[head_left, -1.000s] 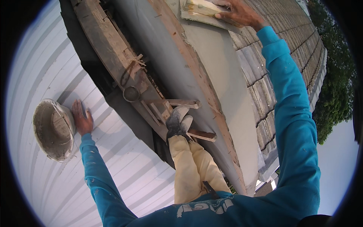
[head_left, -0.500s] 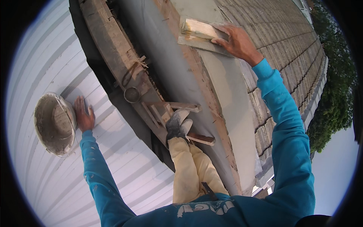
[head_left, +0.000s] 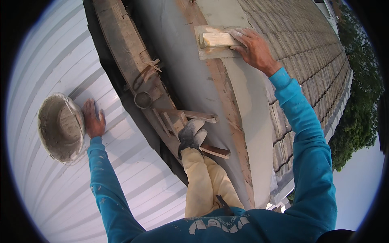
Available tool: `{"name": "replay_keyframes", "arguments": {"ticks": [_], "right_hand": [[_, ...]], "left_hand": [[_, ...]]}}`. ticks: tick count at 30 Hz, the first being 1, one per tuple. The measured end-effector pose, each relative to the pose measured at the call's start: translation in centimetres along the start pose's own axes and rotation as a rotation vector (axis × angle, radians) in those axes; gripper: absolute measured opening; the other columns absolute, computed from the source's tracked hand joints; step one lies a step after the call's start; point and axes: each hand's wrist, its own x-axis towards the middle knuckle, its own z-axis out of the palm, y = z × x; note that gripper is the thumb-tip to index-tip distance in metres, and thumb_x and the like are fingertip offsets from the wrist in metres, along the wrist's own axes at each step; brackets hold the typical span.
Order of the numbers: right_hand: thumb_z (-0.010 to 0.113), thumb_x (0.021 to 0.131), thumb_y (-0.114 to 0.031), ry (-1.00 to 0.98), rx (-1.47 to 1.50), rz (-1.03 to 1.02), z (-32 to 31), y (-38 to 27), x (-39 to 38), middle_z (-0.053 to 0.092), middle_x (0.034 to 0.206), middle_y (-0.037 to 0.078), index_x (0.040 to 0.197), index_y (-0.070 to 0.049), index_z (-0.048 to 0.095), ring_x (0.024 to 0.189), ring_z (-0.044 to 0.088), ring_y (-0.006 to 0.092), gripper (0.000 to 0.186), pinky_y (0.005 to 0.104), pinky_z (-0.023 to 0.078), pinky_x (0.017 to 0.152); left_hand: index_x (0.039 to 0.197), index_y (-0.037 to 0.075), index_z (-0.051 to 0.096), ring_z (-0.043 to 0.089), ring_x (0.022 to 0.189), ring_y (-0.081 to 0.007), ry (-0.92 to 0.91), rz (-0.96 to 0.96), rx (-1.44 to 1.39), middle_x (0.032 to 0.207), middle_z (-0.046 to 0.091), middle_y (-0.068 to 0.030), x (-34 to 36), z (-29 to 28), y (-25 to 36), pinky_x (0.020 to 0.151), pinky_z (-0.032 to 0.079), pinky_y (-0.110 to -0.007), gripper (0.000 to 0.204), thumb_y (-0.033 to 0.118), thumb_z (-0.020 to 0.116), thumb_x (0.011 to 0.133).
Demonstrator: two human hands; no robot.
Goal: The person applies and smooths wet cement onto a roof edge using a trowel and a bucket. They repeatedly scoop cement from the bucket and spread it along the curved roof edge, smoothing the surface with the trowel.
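Fingers (head_left: pixel 244 35) of your right hand (head_left: pixel 259 52) pinch the wooden-handled float (head_left: pixel 219 39) toward 1 o'clock.
Drawn closer within the last second, it now brings the work across the brown edge (head_left: pixel 231 106) beside the grey strip (head_left: pixel 254 121); your left hand (head_left: pixel 95 120) lies spread at 9 o'clock, beside the bucket (head_left: pixel 49 117).

Right hand (head_left: pixel 256 50) grips pale wood-handled rectangular float (head_left: pixel 219 39) on grey plaster (head_left: pixel 253 133), far right; left hand (head_left: pixel 94 120) beside round mortar-caked bucket (head_left: pixel 60 129).

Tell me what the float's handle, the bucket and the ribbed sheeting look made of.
Float handle: bare wood, judging by its pale, streaked surface. Bucket: perhaps plastic, but dull grey residue masks its surface. Ribbed sheeting: probably painted metal, smooth, white, with raised ribs.
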Motion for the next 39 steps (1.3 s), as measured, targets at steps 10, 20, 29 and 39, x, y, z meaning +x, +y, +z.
{"name": "replay_keyframes", "arguments": {"ticks": [10, 20, 29, 39], "right_hand": [[0.072, 0.086, -0.02, 0.004, -0.004, 0.206, 2.5, 7.6, 15.9, 0.061, 0.13, 0.016, 0.137, -0.009, 0.056, 0.122, 0.055, 0.0368, 0.054, 0.046, 0.047, 0.103], [0.073, 0.083, -0.017, -0.296, 0.086, -0.077, -2.4, 0.3, -4.1, 0.061, 0.129, 0.016, 0.139, -0.011, 0.054, 0.121, 0.055, 0.0366, 0.059, 0.0461, 0.047, 0.103], [0.071, 0.08, -0.01, -0.282, 0.104, -0.013, -3.6, -4.7, -16.2, 0.058, 0.128, 0.008, 0.135, -0.013, 0.055, 0.121, 0.053, 0.0326, 0.058, 0.0434, 0.044, 0.107], [0.071, 0.085, -0.019, 0.052, -0.122, -0.053, 0.7, 2.9, 5.2, 0.061, 0.128, 0.013, 0.136, -0.01, 0.056, 0.118, 0.057, 0.0361, 0.054, 0.0443, 0.047, 0.1]], "left_hand": [[0.152, 0.011, 0.036, 0.03, 0.145, -0.0352, 0.014, 0.015, -0.03, 0.155, 0.036, -0.0149, 0.0, -0.1, 0.0, 0.122, 0.02, -0.049, 0.059, 0.024, 0.051, 0.096], [0.153, 0.012, 0.033, 0.029, 0.146, -0.0341, 0.014, 0.02, 0.001, 0.157, 0.033, -0.0144, 0.0, 0.0, -0.2, 0.121, 0.021, -0.049, 0.062, 0.022, 0.053, 0.095], [0.153, 0.012, 0.033, 0.028, 0.147, -0.0329, 0.005, -0.012, 0.015, 0.157, 0.032, -0.0139, 0.0, -0.3, 0.0, 0.123, 0.017, -0.048, 0.067, 0.021, 0.056, 0.092], [0.154, 0.011, 0.031, 0.025, 0.148, -0.0317, -0.038, -0.039, 0.049, 0.159, 0.031, -0.0128, 0.2, -0.9, 0.6, 0.124, 0.016, -0.047, 0.069, 0.021, 0.057, 0.091]]}}
